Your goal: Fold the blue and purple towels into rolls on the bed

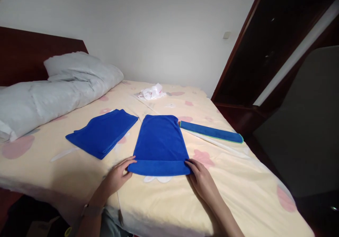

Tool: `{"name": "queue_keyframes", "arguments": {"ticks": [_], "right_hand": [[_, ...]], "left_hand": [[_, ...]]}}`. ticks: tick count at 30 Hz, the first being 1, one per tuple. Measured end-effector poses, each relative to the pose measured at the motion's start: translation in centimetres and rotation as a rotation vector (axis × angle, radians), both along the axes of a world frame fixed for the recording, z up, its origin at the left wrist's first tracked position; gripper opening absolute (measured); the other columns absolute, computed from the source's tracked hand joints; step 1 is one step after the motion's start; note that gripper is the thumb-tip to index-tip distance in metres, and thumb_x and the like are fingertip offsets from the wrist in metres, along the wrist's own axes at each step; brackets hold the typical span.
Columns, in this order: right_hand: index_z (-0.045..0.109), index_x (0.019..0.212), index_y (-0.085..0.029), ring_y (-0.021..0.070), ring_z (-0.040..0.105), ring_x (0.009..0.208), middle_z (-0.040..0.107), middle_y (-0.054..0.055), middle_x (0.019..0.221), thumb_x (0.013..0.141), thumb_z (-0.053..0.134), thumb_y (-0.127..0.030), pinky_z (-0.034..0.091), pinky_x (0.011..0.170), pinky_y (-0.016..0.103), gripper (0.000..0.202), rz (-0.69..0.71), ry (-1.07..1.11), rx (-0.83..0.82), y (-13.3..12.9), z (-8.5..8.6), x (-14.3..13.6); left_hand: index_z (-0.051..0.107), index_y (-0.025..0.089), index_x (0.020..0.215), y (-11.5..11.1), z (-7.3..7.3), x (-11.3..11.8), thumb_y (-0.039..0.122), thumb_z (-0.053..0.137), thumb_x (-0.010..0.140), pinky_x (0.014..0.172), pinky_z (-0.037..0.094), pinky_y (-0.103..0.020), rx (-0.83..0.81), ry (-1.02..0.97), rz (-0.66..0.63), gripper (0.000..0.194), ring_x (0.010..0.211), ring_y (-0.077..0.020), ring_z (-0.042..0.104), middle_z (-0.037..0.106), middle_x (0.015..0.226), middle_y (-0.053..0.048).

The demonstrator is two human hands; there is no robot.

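Note:
A blue cloth [160, 138] lies flat on the bed, its near edge turned over into a straight band. My left hand [119, 175] pinches the left end of that band between thumb and fingers. At the band's right end, my right hand [198, 175] grips the corner, with the thumb hidden underneath. To the left lies a stack of blue cloths [102, 132], set at an angle. A folded blue strip of cloth with green edging [212, 131] rests on the right, close to the flat cloth's far right corner.
The bed [251, 191] has a cream sheet with pink shapes. A crumpled white plastic bag [153, 92] sits towards the wall. A grey quilt [60, 85] is heaped at the left by the dark headboard [34, 49]. A dark wooden cabinet [265, 53] stands at the right.

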State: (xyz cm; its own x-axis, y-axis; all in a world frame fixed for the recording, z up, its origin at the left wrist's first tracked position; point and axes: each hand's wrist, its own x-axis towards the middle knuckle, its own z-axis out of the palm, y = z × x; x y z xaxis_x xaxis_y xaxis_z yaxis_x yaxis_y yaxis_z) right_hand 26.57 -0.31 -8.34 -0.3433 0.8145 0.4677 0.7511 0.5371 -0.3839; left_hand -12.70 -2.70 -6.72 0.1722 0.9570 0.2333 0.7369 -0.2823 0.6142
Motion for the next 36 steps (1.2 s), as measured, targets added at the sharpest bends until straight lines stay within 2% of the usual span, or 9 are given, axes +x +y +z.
{"name": "queue_keyframes", "arguments": {"ticks": [5,9,14,17,22,26,30,34,36], "right_hand": [[0.062,0.121,-0.020,0.0275,0.064,0.106,0.069,0.010,0.116,0.095,0.045,-0.033,0.052,0.089,0.040,0.033,-0.101,0.341,-0.290,0.9,0.5,-0.1],[0.066,0.113,-0.019,0.0281,0.065,0.105,0.071,0.010,0.113,0.094,0.046,-0.042,0.050,0.090,0.038,0.035,-0.148,0.562,-0.414,1.3,0.7,-0.6],[0.067,0.112,-0.017,0.0292,0.064,0.110,0.069,0.011,0.117,0.091,0.050,-0.047,0.051,0.092,0.037,0.040,-0.139,0.738,-0.417,0.6,1.9,-0.6],[0.068,0.112,-0.016,0.0298,0.065,0.105,0.071,0.012,0.111,0.090,0.051,-0.052,0.052,0.087,0.035,0.046,-0.169,0.700,-0.452,0.2,2.2,0.1],[0.059,0.125,-0.021,0.0268,0.069,0.073,0.072,0.004,0.076,0.092,0.043,-0.049,0.048,0.064,0.032,0.046,-0.287,0.362,-0.558,-0.4,1.8,1.1],[0.058,0.124,-0.028,0.0262,0.070,0.080,0.074,0.003,0.087,0.096,0.036,-0.049,0.047,0.066,0.031,0.041,-0.327,0.258,-0.567,-0.9,2.2,0.6],[0.058,0.121,-0.027,0.0269,0.070,0.081,0.074,0.003,0.087,0.092,0.049,-0.054,0.046,0.066,0.031,0.041,-0.329,0.212,-0.582,-0.9,2.4,0.0],[0.062,0.119,-0.025,0.0279,0.070,0.082,0.074,0.004,0.085,0.092,0.047,-0.049,0.047,0.068,0.033,0.039,-0.377,0.181,-0.567,-0.6,2.3,0.2],[0.066,0.114,-0.023,0.0293,0.071,0.088,0.075,0.006,0.089,0.092,0.047,-0.049,0.048,0.072,0.034,0.039,-0.388,0.202,-0.577,-0.5,2.4,0.3]], "left_hand": [[0.062,0.025,0.120,0.8,-0.2,0.6,0.040,0.054,0.090,0.097,0.052,-0.034,-0.017,-0.093,0.140,0.034,0.113,-0.0225,0.065,0.069,0.122,-0.006],[0.065,0.020,0.102,1.7,0.1,2.1,0.050,0.046,0.094,0.084,0.055,-0.033,0.046,-0.055,0.275,0.036,0.092,-0.0235,0.069,0.073,0.093,-0.008],[0.068,0.019,0.102,1.5,0.5,2.6,0.052,0.047,0.092,0.087,0.054,-0.031,0.045,-0.237,0.308,0.041,0.101,-0.0252,0.070,0.075,0.102,-0.010],[0.068,0.019,0.107,0.3,0.4,2.0,0.054,0.049,0.090,0.079,0.055,-0.029,-0.022,-0.259,0.346,0.043,0.092,-0.0248,0.072,0.077,0.095,-0.007],[0.067,0.020,0.111,-1.9,1.0,1.9,0.045,0.053,0.089,0.064,0.047,-0.027,0.003,0.134,0.394,0.036,0.063,-0.0192,0.067,0.068,0.064,0.001],[0.063,0.021,0.117,-2.2,1.3,2.4,0.046,0.053,0.090,0.062,0.042,-0.025,0.041,0.248,0.380,0.039,0.065,-0.0168,0.065,0.069,0.073,0.000],[0.057,0.024,0.123,-2.0,1.2,2.6,0.046,0.053,0.091,0.063,0.041,-0.025,-0.036,0.239,0.438,0.039,0.073,-0.0189,0.067,0.072,0.084,-0.002],[0.063,0.024,0.097,-2.0,1.5,2.5,0.046,0.049,0.093,0.059,0.036,-0.026,-0.142,0.322,0.532,0.026,0.074,-0.0234,0.068,0.071,0.077,-0.002],[0.059,0.023,0.076,-2.1,1.7,2.5,0.048,0.045,0.094,0.057,0.032,-0.027,-0.193,0.387,0.534,0.033,0.069,-0.0242,0.066,0.068,0.068,-0.003]]}}
